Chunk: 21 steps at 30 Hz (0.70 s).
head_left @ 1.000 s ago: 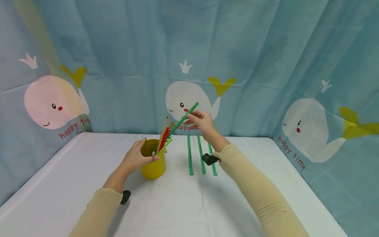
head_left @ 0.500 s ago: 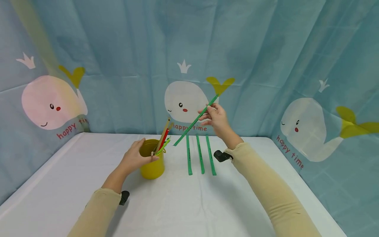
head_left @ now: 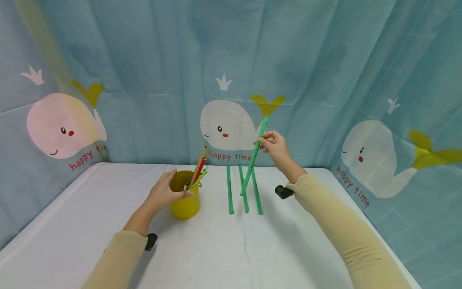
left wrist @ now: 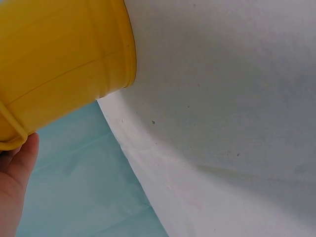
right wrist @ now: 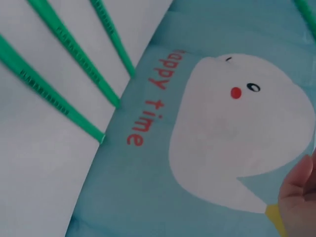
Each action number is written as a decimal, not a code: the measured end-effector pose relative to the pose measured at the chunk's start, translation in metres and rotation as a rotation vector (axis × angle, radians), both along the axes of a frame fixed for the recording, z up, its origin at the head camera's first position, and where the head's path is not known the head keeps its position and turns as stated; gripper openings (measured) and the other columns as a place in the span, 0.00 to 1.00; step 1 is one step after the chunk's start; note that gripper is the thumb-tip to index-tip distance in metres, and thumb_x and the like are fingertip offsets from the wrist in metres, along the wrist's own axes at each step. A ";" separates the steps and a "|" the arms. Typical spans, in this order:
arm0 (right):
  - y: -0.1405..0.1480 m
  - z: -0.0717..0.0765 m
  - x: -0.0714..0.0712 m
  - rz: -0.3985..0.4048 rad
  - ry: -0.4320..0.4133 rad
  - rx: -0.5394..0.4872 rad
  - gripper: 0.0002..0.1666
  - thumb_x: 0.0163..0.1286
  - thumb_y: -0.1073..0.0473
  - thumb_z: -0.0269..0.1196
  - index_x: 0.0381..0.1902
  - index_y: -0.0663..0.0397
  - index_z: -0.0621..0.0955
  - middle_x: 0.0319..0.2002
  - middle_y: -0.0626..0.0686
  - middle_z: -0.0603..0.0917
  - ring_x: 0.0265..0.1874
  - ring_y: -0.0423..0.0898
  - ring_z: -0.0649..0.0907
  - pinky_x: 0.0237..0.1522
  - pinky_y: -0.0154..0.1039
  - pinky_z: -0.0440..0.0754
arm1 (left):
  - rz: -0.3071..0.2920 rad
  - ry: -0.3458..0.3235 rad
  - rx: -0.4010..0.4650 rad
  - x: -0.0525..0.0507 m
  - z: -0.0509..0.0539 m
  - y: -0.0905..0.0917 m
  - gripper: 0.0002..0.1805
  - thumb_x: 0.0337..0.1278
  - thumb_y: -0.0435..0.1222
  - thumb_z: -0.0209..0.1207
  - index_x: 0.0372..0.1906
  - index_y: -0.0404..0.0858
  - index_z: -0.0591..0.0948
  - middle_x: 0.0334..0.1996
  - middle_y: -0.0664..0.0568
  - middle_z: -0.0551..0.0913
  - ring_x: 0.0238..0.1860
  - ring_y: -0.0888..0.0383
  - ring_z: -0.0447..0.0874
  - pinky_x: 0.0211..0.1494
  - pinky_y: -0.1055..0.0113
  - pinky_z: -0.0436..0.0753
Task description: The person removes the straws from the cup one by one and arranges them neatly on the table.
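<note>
My left hand (head_left: 162, 192) grips the rim of a yellow bucket (head_left: 185, 205), fingers at the back and thumb across the front. Tan, red and light green sticks lean out of its right side. Between thumb and fingertips, my right hand (head_left: 277, 149) pinches a green strip (head_left: 254, 154), which slants down to the left above the table. Three more green strips lie apart from each other on the table, the left one (head_left: 229, 190) nearest the bucket. In the left wrist view the bucket (left wrist: 64, 54) shows beside fingers (left wrist: 22, 163); the right wrist view shows part of my right hand (right wrist: 298, 202).
A white cloth (head_left: 202, 253) covers the table. Behind it hangs a blue curtain (head_left: 155, 120) printed with whales, close to the table's back edge. A black wrist device (head_left: 284, 192) sits below my right wrist, another (head_left: 150, 242) by my left.
My right hand has moved right, drawing the green strip out of the bucket. The strip now hangs steeper, its lower end over the middle strip. The left hand has stayed on the bucket.
</note>
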State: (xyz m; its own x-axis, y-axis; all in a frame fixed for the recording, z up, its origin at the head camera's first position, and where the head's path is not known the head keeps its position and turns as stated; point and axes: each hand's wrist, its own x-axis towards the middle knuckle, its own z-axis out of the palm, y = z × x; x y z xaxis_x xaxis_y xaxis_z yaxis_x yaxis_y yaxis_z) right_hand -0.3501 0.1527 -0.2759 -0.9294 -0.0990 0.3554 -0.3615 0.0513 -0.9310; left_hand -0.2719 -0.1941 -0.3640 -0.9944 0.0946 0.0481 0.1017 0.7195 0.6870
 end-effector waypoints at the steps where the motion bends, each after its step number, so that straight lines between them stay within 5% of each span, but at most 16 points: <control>1: 0.002 -0.001 -0.001 0.005 0.004 0.014 0.05 0.73 0.66 0.57 0.43 0.62 0.73 0.31 0.44 0.86 0.27 0.40 0.79 0.31 0.32 0.75 | 0.001 0.002 0.001 0.000 0.000 0.000 0.63 0.48 0.63 0.65 0.76 0.30 0.47 0.72 0.31 0.50 0.68 0.31 0.55 0.65 0.34 0.61; 10: 0.022 -0.013 -0.005 0.064 -0.019 0.195 0.16 0.70 0.68 0.59 0.54 0.69 0.73 0.38 0.46 0.82 0.35 0.39 0.81 0.37 0.35 0.80 | 0.006 0.002 0.017 -0.003 -0.002 0.000 0.63 0.47 0.63 0.66 0.76 0.31 0.47 0.72 0.32 0.50 0.68 0.31 0.55 0.66 0.34 0.61; 13: 0.032 -0.018 -0.006 0.104 -0.028 0.243 0.21 0.70 0.69 0.60 0.58 0.72 0.72 0.44 0.56 0.83 0.36 0.41 0.81 0.39 0.36 0.81 | 0.006 0.003 0.017 -0.003 -0.003 0.000 0.63 0.47 0.62 0.66 0.76 0.31 0.47 0.72 0.32 0.50 0.68 0.31 0.55 0.65 0.34 0.61; 18: 0.046 -0.026 -0.007 0.151 -0.060 0.331 0.26 0.70 0.68 0.60 0.65 0.67 0.71 0.59 0.67 0.76 0.39 0.40 0.82 0.43 0.38 0.82 | 0.006 0.009 0.006 -0.001 -0.003 0.000 0.63 0.47 0.62 0.66 0.76 0.31 0.48 0.72 0.32 0.50 0.68 0.30 0.54 0.65 0.33 0.61; 21: 0.052 -0.032 -0.009 0.153 -0.078 0.364 0.29 0.70 0.67 0.60 0.68 0.65 0.69 0.60 0.68 0.73 0.39 0.40 0.82 0.48 0.42 0.81 | 0.008 0.013 0.005 -0.001 -0.003 -0.001 0.63 0.47 0.63 0.66 0.76 0.31 0.48 0.72 0.32 0.50 0.69 0.30 0.53 0.65 0.33 0.60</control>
State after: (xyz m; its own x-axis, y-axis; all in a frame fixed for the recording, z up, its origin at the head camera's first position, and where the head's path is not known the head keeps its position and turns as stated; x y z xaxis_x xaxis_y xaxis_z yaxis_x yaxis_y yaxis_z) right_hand -0.3594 0.2048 -0.3075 -0.9169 -0.3450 0.2004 -0.3193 0.3334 -0.8871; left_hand -0.2726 -0.1948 -0.3670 -0.9944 0.0865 0.0614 0.1049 0.7171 0.6890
